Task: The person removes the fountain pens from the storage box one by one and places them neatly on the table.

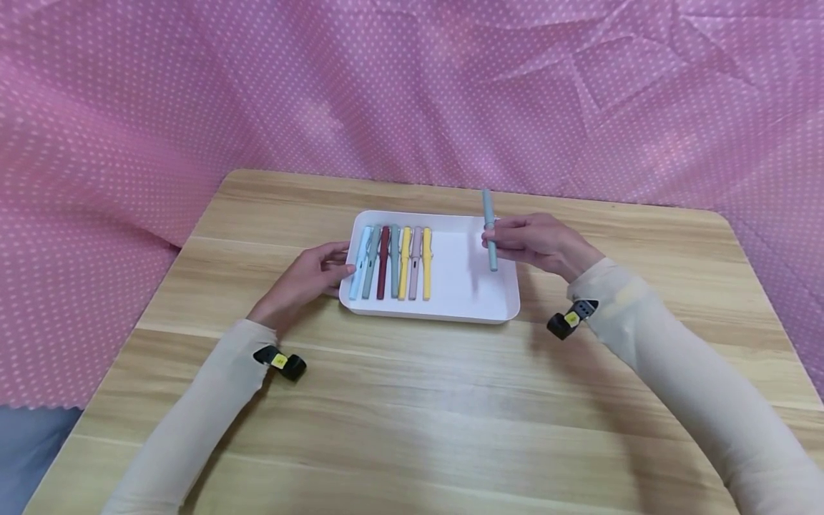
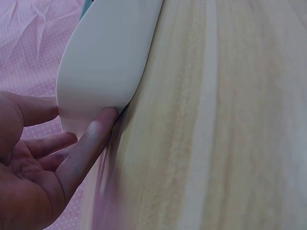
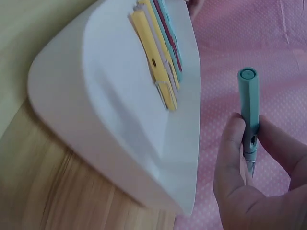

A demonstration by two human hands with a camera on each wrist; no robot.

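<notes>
A white tray (image 1: 460, 300) lies on the table with a row of several capped pens inside its left part. They run from a light blue pen (image 1: 356, 279) past a dark red pen (image 1: 383, 265) to a yellow pen (image 1: 427, 268). My left hand (image 1: 309, 275) holds the tray's left end, its thumb at the rim; in the left wrist view a finger (image 2: 91, 139) presses the lower edge. Above the tray's right end, my right hand (image 1: 537, 243) pinches a grey-green pen (image 3: 249, 100) between thumb and fingers. That pen is raised clear of the tray floor.
The wood-grain table (image 1: 399, 408) extends around the tray on all sides. Behind it hangs a pink dotted cloth (image 1: 412, 93). A small black device sits on each wrist, the left device (image 1: 280, 361) and the right device (image 1: 571, 320).
</notes>
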